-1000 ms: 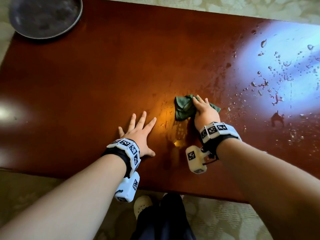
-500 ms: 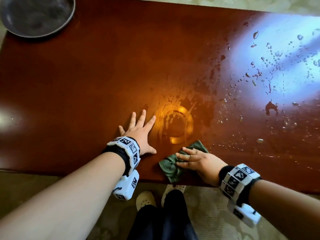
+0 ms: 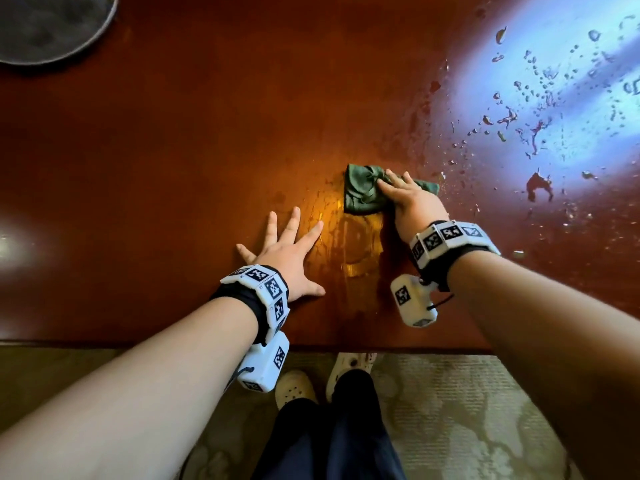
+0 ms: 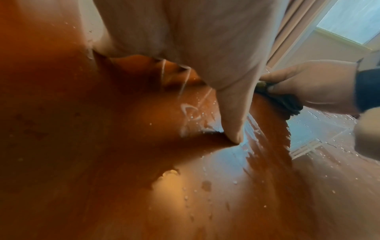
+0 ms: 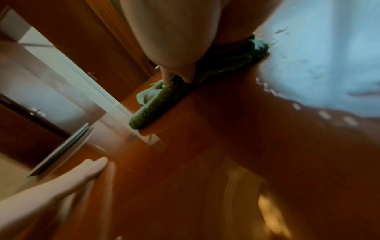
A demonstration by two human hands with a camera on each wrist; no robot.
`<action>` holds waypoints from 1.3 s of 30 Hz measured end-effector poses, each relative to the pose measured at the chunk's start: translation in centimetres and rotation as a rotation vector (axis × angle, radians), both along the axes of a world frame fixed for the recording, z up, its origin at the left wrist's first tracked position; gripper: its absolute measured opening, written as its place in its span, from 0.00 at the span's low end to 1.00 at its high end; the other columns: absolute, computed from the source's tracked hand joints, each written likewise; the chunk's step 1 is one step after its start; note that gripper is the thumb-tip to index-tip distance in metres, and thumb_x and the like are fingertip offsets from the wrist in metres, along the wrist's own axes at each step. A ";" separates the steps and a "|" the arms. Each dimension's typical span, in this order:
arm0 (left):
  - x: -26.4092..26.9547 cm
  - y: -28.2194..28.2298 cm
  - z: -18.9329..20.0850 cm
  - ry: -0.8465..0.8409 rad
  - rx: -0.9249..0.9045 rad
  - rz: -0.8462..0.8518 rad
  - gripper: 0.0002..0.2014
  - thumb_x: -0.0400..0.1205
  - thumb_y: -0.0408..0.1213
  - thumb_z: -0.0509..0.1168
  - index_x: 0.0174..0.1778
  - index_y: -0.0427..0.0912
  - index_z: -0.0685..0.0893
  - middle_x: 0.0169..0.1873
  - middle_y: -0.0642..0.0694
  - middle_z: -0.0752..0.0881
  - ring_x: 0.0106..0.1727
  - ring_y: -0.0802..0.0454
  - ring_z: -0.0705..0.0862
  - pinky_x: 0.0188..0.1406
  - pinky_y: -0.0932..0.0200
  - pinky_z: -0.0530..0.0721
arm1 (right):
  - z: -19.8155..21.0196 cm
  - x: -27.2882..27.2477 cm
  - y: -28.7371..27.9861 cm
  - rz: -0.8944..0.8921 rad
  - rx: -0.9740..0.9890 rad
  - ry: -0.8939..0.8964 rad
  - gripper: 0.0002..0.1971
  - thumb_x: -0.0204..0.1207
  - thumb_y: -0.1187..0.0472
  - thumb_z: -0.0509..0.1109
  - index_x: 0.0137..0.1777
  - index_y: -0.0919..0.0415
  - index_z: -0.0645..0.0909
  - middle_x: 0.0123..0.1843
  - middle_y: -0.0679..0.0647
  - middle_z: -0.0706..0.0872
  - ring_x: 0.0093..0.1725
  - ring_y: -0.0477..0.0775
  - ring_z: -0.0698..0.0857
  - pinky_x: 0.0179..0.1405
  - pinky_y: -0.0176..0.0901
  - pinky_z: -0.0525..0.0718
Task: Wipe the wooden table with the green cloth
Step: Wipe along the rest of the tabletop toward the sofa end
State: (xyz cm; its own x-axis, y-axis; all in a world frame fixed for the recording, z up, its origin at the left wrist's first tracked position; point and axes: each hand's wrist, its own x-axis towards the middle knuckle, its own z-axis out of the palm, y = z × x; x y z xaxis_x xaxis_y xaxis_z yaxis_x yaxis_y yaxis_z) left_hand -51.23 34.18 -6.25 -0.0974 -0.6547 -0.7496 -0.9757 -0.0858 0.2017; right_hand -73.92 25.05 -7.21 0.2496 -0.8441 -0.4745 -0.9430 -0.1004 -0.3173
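Observation:
The green cloth (image 3: 362, 194) lies bunched on the reddish wooden table (image 3: 173, 150), a little right of its middle. My right hand (image 3: 412, 202) is on top of it, fingers over the folds and thumb tucked into them, gripping it against the wood. The right wrist view shows the cloth (image 5: 164, 100) squeezed under that hand (image 5: 170, 40). My left hand (image 3: 287, 254) rests flat on the table with fingers spread, a hand's width left of the cloth and nearer to me. A wet smear (image 3: 349, 247) glistens between the two hands.
Water drops and small puddles (image 3: 512, 116) cover the table's right part under a bright window reflection. A dark round plate (image 3: 45, 26) sits at the far left corner. The table's front edge (image 3: 138, 342) runs just behind my wrists, with carpet and my shoes (image 3: 294, 389) below.
My right hand has pushed the cloth from the front edge away from me, back toward the table's middle. The left hand has stayed where it was.

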 end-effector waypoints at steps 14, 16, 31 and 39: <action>-0.6 0.4 0.3 -0.010 -0.028 0.024 0.48 0.79 0.59 0.70 0.83 0.70 0.39 0.83 0.56 0.28 0.83 0.42 0.27 0.72 0.14 0.48 | -0.3 -0.5 19.6 0.007 -0.087 -0.273 0.37 0.67 0.79 0.61 0.75 0.50 0.69 0.78 0.42 0.58 0.79 0.49 0.50 0.76 0.45 0.58; -0.8 0.7 0.3 -0.011 -0.041 0.026 0.47 0.80 0.58 0.69 0.84 0.68 0.40 0.84 0.57 0.29 0.84 0.42 0.28 0.73 0.15 0.49 | -0.8 -0.9 21.0 0.047 -0.144 -0.305 0.38 0.62 0.79 0.64 0.73 0.51 0.73 0.77 0.47 0.66 0.78 0.54 0.57 0.74 0.53 0.64; -1.2 -2.0 0.2 0.016 -0.124 -0.086 0.39 0.84 0.58 0.62 0.85 0.67 0.43 0.85 0.58 0.34 0.85 0.47 0.32 0.77 0.20 0.47 | -1.3 -4.2 16.7 0.571 -0.040 -0.441 0.31 0.62 0.74 0.74 0.67 0.54 0.79 0.73 0.51 0.76 0.74 0.61 0.71 0.69 0.59 0.72; -2.1 -8.6 0.1 0.002 -0.119 0.028 0.38 0.84 0.56 0.62 0.85 0.68 0.45 0.85 0.60 0.34 0.85 0.48 0.32 0.74 0.18 0.46 | -0.2 -3.1 0.6 0.305 -0.006 -0.382 0.34 0.66 0.82 0.55 0.71 0.57 0.76 0.76 0.53 0.70 0.80 0.60 0.61 0.78 0.56 0.62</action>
